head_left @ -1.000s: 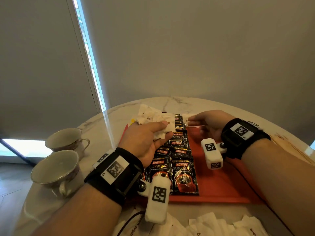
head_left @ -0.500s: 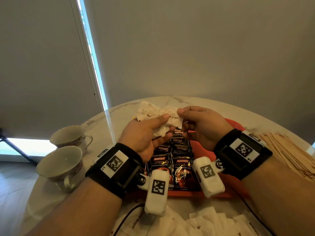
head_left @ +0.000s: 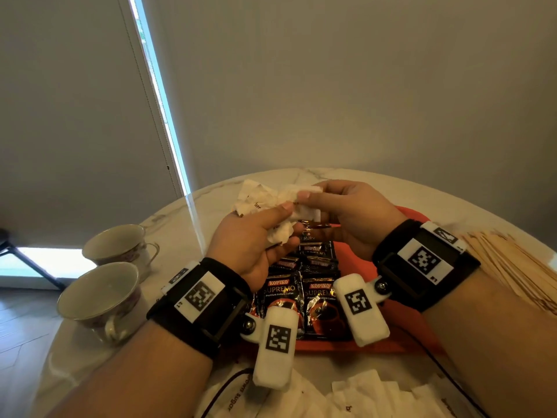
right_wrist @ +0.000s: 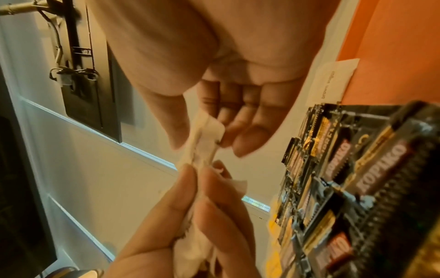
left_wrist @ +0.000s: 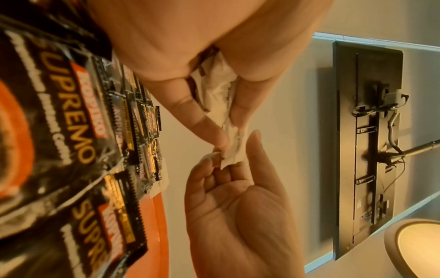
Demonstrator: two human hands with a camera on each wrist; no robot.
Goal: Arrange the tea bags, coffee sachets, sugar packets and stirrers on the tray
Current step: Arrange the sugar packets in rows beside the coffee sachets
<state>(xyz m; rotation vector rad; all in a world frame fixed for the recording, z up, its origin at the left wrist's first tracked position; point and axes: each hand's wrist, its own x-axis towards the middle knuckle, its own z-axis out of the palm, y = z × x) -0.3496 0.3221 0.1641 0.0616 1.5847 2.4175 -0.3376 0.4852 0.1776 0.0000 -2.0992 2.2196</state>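
Both hands have come up and together since a second ago, when the right hand was still reaching to the far side of the tray; now it meets the left hand above the coffee sachets. The left hand grips a crumpled bunch of white sugar packets, fingers and thumb curled around it. From this bunch the right hand pinches one packet between the thumb and the first fingers, the other fingers loosely bent beside it. Fingertips of the two hands are almost touching at the packet. Below the fingers, the sachets lie in overlapping rows on the orange tray, and one sugar packet lies at the far edge of the tray, beyond the fingers. More white packets lie on the table near the wrists. Wooden stirrers lie outside the right wrist, and two cups stand outside the left wrist.
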